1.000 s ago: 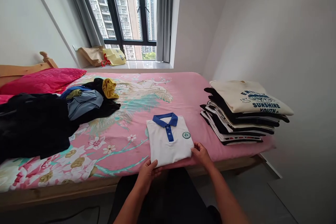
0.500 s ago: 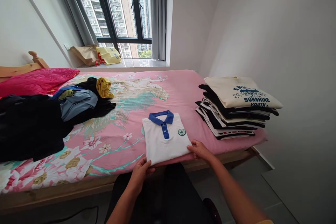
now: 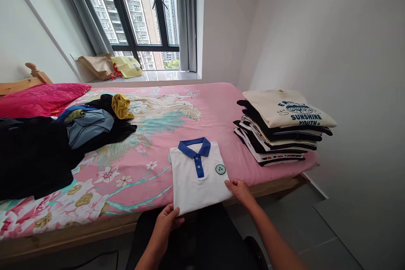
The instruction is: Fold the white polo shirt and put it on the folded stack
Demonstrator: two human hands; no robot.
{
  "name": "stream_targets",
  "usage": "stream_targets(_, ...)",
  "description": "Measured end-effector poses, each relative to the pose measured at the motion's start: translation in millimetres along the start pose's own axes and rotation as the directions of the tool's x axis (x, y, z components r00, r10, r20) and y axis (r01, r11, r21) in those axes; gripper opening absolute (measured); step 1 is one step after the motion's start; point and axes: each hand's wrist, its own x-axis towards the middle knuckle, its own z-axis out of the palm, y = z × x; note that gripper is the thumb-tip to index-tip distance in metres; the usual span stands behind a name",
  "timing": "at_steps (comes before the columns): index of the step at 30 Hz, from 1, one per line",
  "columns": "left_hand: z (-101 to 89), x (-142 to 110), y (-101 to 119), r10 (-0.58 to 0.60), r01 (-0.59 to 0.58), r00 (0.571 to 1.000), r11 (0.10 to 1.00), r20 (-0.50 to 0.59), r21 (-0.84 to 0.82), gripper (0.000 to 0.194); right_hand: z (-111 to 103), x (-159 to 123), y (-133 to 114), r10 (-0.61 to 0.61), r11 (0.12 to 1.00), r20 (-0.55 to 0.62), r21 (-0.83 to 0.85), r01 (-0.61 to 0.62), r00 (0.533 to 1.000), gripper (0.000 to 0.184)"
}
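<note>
A folded white polo shirt point(image 3: 198, 175) with a blue collar and a round green badge lies at the near edge of the bed. My left hand point(image 3: 168, 221) pinches its near left corner, fingers closed on the cloth. My right hand point(image 3: 238, 190) grips its near right edge, thumb on top. To the right, a stack of folded shirts point(image 3: 280, 128) stands on the bed, topped by a cream shirt with blue lettering.
A pink flowered sheet point(image 3: 152, 135) covers the bed. A heap of unfolded dark, grey-blue and yellow clothes point(image 3: 66, 135) lies at the left, beside a red pillow point(image 3: 38, 99). Paper bags point(image 3: 109, 66) sit on the window sill. A white wall stands close on the right.
The folded polo has slid a little toward the near edge of the bed in both hands. The view has shifted slightly; the stack and heap have not moved.
</note>
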Motion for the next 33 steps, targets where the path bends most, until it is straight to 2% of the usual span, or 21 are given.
stream_targets(5, -1.8, 7, -3, -0.027, 0.028, 1.000, 0.999, 0.014, -0.033, 0.035, -2, 8, -4, 0.009, 1.000, 0.047, 0.021, -0.010, 0.999, 0.038)
stream_targets(10, -7.3, 13, -9, -0.045, 0.045, 0.999, 0.998, 0.017, -0.048, 0.038, -6, 1, -1, 0.035, 0.999, 0.099, 0.001, -0.035, 0.994, 0.037)
stream_targets(13, -8.1, 18, -10, -0.059, 0.060, 0.998, 0.997, 0.023, -0.041, 0.039, -7, -5, 3, 0.011, 1.000, 0.138, -0.015, -0.009, 0.990, 0.037)
stream_targets(17, -6.0, 14, -8, -0.011, 0.011, 1.000, 1.000, 0.017, -0.028, 0.039, -3, -12, 12, -0.057, 0.996, 0.060, -0.059, 0.061, 0.997, 0.038)
stream_targets(20, -3.7, 7, -6, 0.022, -0.021, 0.999, 0.999, 0.038, -0.024, 0.040, 3, -17, 19, -0.036, 0.997, -0.013, -0.073, 0.035, 0.999, 0.042)
stream_targets(25, 0.3, 2, -1, 0.001, 0.001, 0.999, 0.999, 0.045, -0.038, 0.037, 12, -27, 19, 0.088, 0.994, -0.054, 0.064, -0.084, 0.995, 0.042)
stream_targets(29, 2.3, -2, 4, 0.012, -0.009, 0.998, 0.999, 0.068, -0.039, 0.037, 19, -33, 15, 0.228, 0.925, -0.010, 0.315, -0.214, 0.974, 0.040)
stream_targets(33, -7.4, -17, -2, 0.041, -0.038, 0.988, 0.999, 0.147, -0.021, 0.034, 14, -47, 21, 0.206, 0.852, 0.091, 0.472, -0.224, 0.974, 0.042)
